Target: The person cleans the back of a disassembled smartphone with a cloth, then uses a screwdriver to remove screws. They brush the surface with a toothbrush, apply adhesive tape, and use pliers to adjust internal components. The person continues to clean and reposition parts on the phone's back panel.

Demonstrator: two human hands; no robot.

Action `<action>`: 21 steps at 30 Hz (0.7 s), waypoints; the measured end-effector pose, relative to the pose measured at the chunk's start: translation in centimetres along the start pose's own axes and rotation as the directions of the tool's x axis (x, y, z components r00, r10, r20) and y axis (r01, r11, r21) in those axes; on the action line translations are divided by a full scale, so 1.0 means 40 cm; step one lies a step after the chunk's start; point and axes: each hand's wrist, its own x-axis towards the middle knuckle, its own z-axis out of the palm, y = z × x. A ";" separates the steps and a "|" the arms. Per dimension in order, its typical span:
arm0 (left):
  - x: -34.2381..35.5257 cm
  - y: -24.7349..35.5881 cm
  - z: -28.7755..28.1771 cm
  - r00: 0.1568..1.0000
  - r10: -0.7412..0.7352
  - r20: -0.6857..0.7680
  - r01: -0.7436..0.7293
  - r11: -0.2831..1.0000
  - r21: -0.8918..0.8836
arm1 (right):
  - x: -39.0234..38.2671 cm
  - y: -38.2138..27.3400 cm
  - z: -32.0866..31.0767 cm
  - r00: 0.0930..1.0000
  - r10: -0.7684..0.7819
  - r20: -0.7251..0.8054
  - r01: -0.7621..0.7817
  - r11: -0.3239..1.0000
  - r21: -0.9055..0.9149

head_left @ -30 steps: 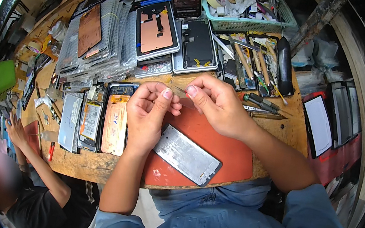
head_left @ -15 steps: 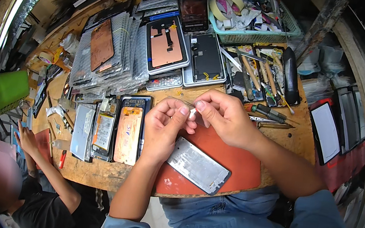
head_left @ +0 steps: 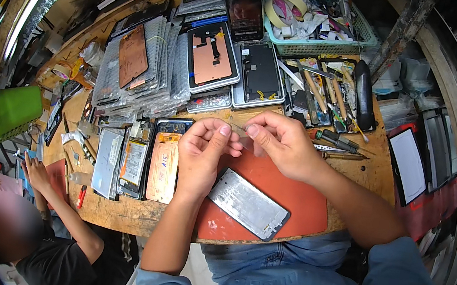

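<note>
Looking from the left, I see my left hand (head_left: 201,151) raised over the red mat (head_left: 290,204), thumb and forefinger pinched on one end of a thin clear strip (head_left: 238,128). The strip runs across to my right hand (head_left: 283,146), whose fingertips pinch the other end, so it hangs stretched between both hands just above the mat's far edge. Below them a grey phone panel (head_left: 249,204) lies flat on the mat, apart from both hands. Compared with half a second ago, the hands have drawn slightly apart and the strip shows more plainly. It is nearly see-through and small, so I cannot tell what it is made of.
</note>
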 end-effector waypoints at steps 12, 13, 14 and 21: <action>-0.014 0.016 0.005 0.998 -0.009 0.063 0.004 0.998 0.069 | -0.002 -0.023 -0.027 0.989 0.059 0.133 -0.075 0.990 0.118; -0.014 0.016 0.007 0.998 -0.020 0.064 0.016 0.998 0.063 | -0.004 -0.018 -0.024 0.992 0.031 0.122 -0.047 0.990 0.132; -0.013 0.015 0.009 0.997 -0.031 0.066 0.027 0.998 0.058 | -0.006 -0.017 -0.022 0.994 0.020 0.104 -0.033 0.992 0.124; -0.018 0.020 0.014 0.997 -0.054 0.050 0.051 0.997 0.053 | -0.010 -0.044 -0.020 0.994 0.053 0.095 -0.062 0.993 0.097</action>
